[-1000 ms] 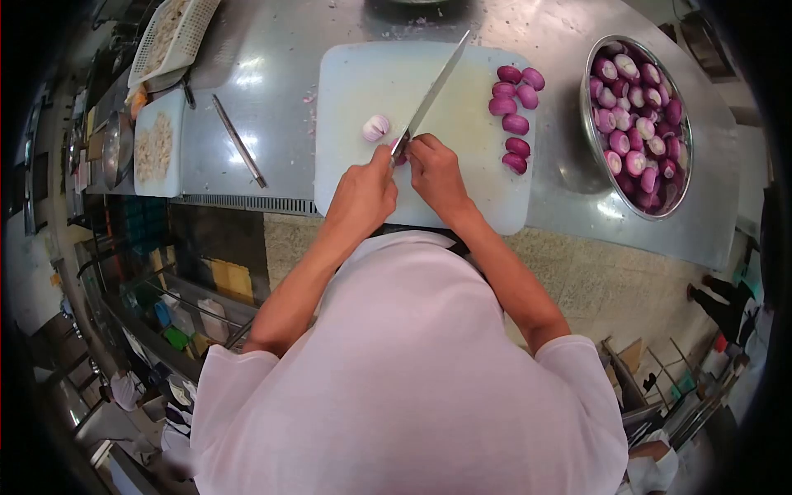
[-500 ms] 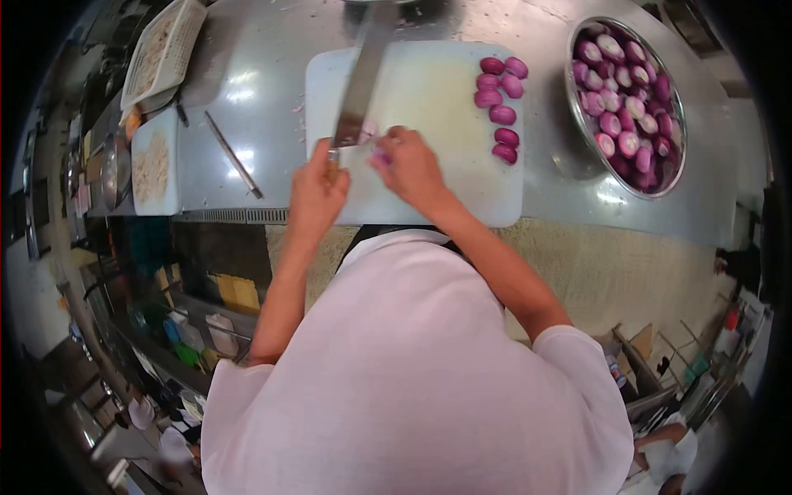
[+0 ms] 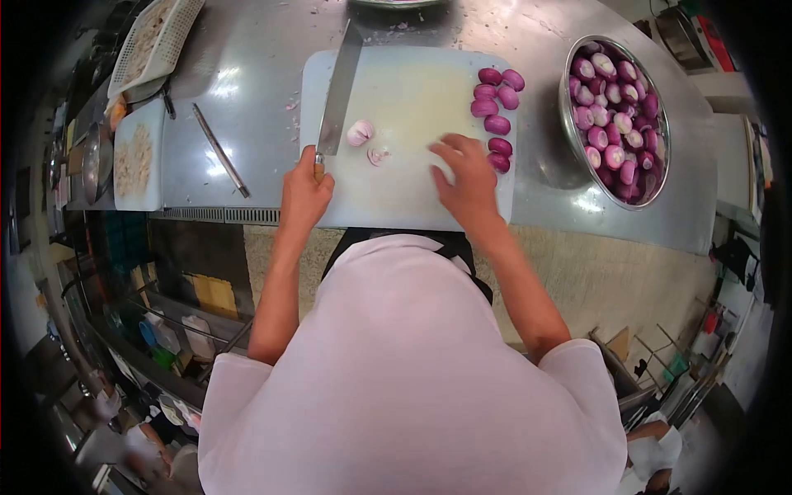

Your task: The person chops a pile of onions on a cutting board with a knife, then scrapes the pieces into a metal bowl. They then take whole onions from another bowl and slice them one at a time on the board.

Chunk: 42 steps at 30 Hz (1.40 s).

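Observation:
The wooden handle of a long-bladed knife [image 3: 339, 95] is wrapped in my left hand [image 3: 305, 194], its blade pointing away from me at the left side of the white cutting board [image 3: 396, 198]. Over the right part of the board, my right hand [image 3: 469, 181] has its fingers apart and nothing in it. Between the hands lie a pale onion piece [image 3: 360, 132] and some small scraps [image 3: 378, 157]. Several purple onion halves [image 3: 497, 124] line the board's right edge, the nearest ones close to my right fingers.
A metal bowl [image 3: 569, 128] full of peeled purple onions stands to the right. At left are a metal rod [image 3: 220, 150], a second board [image 3: 155, 165] with pale chopped bits and a white basket [image 3: 169, 62]. Another bowl's rim [image 3: 400, 4] shows at the far edge.
My right hand has moved right from beside the blade toward the onion halves, its fingers opening. The onion piece and scraps now lie uncovered. The knife stays in my left hand.

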Tool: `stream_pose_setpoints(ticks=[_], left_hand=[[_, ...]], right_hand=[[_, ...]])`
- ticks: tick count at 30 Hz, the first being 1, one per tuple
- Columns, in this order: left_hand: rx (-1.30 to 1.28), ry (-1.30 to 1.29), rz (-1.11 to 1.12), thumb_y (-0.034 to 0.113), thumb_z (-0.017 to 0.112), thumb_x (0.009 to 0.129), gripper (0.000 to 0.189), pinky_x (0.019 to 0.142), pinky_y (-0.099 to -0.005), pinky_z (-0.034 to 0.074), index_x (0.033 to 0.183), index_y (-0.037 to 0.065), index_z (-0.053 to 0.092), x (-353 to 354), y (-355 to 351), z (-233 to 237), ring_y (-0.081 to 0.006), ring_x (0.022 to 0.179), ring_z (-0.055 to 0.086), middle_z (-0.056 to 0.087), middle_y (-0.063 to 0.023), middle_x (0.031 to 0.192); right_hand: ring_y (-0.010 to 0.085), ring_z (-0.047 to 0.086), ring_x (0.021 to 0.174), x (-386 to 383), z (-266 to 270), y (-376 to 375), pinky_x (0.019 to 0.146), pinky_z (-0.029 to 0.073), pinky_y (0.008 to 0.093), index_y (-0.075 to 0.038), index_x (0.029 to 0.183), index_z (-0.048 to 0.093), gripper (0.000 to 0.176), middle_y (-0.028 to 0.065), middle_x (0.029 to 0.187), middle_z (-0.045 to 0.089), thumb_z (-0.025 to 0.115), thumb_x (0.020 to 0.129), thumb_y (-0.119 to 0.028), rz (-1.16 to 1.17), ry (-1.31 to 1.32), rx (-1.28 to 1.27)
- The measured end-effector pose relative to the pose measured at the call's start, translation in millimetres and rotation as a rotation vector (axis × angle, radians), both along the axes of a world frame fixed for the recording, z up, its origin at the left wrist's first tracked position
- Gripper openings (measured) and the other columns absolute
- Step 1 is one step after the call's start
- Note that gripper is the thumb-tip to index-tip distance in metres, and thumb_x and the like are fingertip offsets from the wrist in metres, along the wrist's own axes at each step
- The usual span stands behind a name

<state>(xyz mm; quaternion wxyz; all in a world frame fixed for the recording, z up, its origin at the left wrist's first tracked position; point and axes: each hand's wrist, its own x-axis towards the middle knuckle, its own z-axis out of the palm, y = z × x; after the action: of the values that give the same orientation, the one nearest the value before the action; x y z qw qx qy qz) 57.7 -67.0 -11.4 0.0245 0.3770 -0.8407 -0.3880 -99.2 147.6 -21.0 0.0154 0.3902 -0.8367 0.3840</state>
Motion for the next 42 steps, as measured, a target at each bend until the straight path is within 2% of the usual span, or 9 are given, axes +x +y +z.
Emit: stream_pose_setpoints(ticks=[2, 4, 9, 11, 14, 21, 30, 38, 42], left_hand=[[-0.013, -0.007, -0.014, 0.005, 0.060, 0.080, 0.039, 0.065, -0.0491, 0.047, 0.117, 0.000, 0.049, -1, -2, -2, -0.0474, 0.073, 0.061, 0.060, -0.0269, 0.074], [-0.145, 0.124, -0.071, 0.005, 0.060, 0.080, 0.032, 0.049, -0.0378, 0.043, 0.111, 0.001, 0.053, 1, -3, -11, -0.0196, 0.049, 0.051, 0.050, -0.0121, 0.059], [-0.079, 0.046, -0.045, 0.005, 0.060, 0.080, 0.030, 0.052, -0.0377, 0.043, 0.108, 0.000, 0.052, -3, -1, -1, -0.0233, 0.052, 0.049, 0.051, -0.0140, 0.061], [-0.061, 0.062, -0.013, 0.005, 0.061, 0.080, 0.029, 0.053, -0.0373, 0.043, 0.107, 0.000, 0.052, 2, 2, 2, -0.0240, 0.053, 0.048, 0.051, -0.0141, 0.062], [-0.028, 0.129, -0.039, 0.006, 0.062, 0.080, 0.029, 0.054, -0.0367, 0.042, 0.106, 0.001, 0.051, 8, 17, 12, -0.0249, 0.054, 0.046, 0.050, -0.0141, 0.062], [0.118, 0.070, -0.085, 0.005, 0.063, 0.081, 0.033, 0.054, -0.0366, 0.041, 0.111, 0.001, 0.052, -7, 41, 25, -0.0240, 0.053, 0.043, 0.045, -0.0149, 0.061], [0.085, 0.002, -0.167, 0.003, 0.061, 0.083, 0.036, 0.054, -0.0373, 0.041, 0.117, 0.002, 0.052, -8, 53, 44, -0.0260, 0.052, 0.047, 0.051, -0.0156, 0.061], [0.009, 0.090, -0.218, 0.004, 0.061, 0.082, 0.037, 0.058, -0.0471, 0.045, 0.116, 0.000, 0.048, -36, 59, -6, -0.0448, 0.062, 0.057, 0.057, -0.0226, 0.065], [0.028, -0.007, -0.207, 0.004, 0.061, 0.082, 0.034, 0.058, -0.0476, 0.045, 0.114, 0.000, 0.048, -26, 67, 38, -0.0453, 0.064, 0.057, 0.057, -0.0231, 0.066]], right_hand=[[0.0342, 0.059, 0.099, 5, -2, -49, 0.085, 0.050, 0.0439, -0.006, 0.104, 0.069, 0.030, 0.0141, 0.106, 0.063, 0.072, 0.075, -0.005, 0.065, -0.130, -0.136], [0.0350, 0.060, 0.100, 6, -13, -94, 0.085, 0.051, 0.0440, -0.005, 0.105, 0.069, 0.028, 0.0147, 0.107, 0.063, 0.071, 0.078, -0.010, 0.080, -0.205, -0.042], [0.0343, 0.059, 0.100, -4, -42, -122, 0.082, 0.052, 0.0431, -0.004, 0.102, 0.069, 0.025, 0.0151, 0.105, 0.063, 0.068, 0.077, -0.007, 0.302, -0.320, 0.136], [0.0330, 0.060, 0.096, 0, -40, -100, 0.081, 0.050, 0.0422, -0.005, 0.100, 0.069, 0.028, 0.0150, 0.100, 0.062, 0.069, 0.073, -0.001, 0.105, -0.108, -0.066], [0.0333, 0.057, 0.098, 0, -29, -68, 0.080, 0.053, 0.0418, -0.004, 0.100, 0.069, 0.030, 0.0145, 0.104, 0.060, 0.067, 0.071, 0.003, 0.006, 0.008, -0.016], [0.0331, 0.059, 0.094, 29, -31, -41, 0.081, 0.053, 0.0410, -0.002, 0.101, 0.068, 0.029, 0.0143, 0.106, 0.060, 0.071, 0.072, 0.002, 0.115, -0.118, 0.028], [0.0323, 0.062, 0.083, 21, -31, -44, 0.071, 0.052, 0.0411, 0.000, 0.092, 0.066, 0.015, 0.0130, 0.092, 0.063, 0.068, 0.078, 0.003, 0.085, -0.117, 0.023], [0.0336, 0.059, 0.077, 17, -36, -45, 0.067, 0.049, 0.0441, -0.002, 0.088, 0.064, 0.010, 0.0132, 0.085, 0.060, 0.063, 0.080, 0.005, 0.124, -0.118, 0.023], [0.0352, 0.059, 0.078, 13, -38, -44, 0.069, 0.050, 0.0444, -0.003, 0.089, 0.064, 0.017, 0.0137, 0.084, 0.058, 0.060, 0.075, 0.007, 0.159, -0.137, -0.012]])
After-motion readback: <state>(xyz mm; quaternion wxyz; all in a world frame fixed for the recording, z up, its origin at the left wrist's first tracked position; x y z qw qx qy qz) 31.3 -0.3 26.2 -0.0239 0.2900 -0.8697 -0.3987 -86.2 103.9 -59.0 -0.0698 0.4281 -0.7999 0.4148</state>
